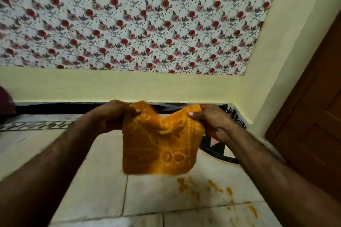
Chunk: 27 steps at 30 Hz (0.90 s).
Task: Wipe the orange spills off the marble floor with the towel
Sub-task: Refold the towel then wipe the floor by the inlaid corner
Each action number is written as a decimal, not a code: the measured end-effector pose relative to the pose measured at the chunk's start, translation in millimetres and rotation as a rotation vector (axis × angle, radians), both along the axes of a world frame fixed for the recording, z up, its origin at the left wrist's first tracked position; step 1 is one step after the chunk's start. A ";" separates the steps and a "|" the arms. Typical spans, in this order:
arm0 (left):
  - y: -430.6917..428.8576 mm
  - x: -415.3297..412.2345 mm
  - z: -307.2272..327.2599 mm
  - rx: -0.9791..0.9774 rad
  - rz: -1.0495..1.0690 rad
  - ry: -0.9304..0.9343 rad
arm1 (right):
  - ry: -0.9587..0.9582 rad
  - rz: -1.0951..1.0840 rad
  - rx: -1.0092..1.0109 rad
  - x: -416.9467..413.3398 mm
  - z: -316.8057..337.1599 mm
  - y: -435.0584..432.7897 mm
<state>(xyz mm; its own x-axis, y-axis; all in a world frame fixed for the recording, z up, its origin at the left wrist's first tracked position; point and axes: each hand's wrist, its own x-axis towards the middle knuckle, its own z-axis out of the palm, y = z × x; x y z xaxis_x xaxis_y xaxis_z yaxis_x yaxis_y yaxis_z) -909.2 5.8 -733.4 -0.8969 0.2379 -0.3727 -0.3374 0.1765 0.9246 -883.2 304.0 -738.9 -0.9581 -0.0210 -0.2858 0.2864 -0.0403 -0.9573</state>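
Note:
An orange patterned towel [160, 143] hangs in the air in front of me, held by its two upper corners. My left hand [112, 114] pinches the upper left corner and my right hand [212, 121] pinches the upper right corner. The towel sags between them and its lower edge hangs free above the floor. Orange spills [214, 190] lie in scattered streaks and blobs on the pale marble floor [103, 180], below and to the right of the towel, partly under my right forearm.
A yellow wall [129, 86] with a black skirting band stands just beyond the hands, with rose-patterned wallpaper [129, 20] above. A brown wooden door [317, 125] is at the right. A dark inlay pattern [215, 149] marks the floor near the corner.

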 end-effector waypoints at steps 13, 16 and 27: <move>-9.8 0.2 -16.0 0.164 0.062 0.097 | 0.040 -0.073 0.014 -9.2 6.0 16.6; -3.4 0.0 -14.9 0.155 0.101 0.153 | 0.071 -0.039 0.039 -8.7 8.2 22.5; 0.8 -3.3 -26.2 0.157 0.122 0.163 | 0.195 -0.086 -0.024 -11.2 14.4 32.8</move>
<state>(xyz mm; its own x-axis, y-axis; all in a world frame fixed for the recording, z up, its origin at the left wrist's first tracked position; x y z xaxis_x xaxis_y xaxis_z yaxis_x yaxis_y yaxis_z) -912.5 6.6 -759.6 -0.9678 0.1679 -0.1876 -0.1913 -0.0061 0.9815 -894.3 336.8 -724.4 -0.9937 0.0589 -0.0951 0.0903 -0.0800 -0.9927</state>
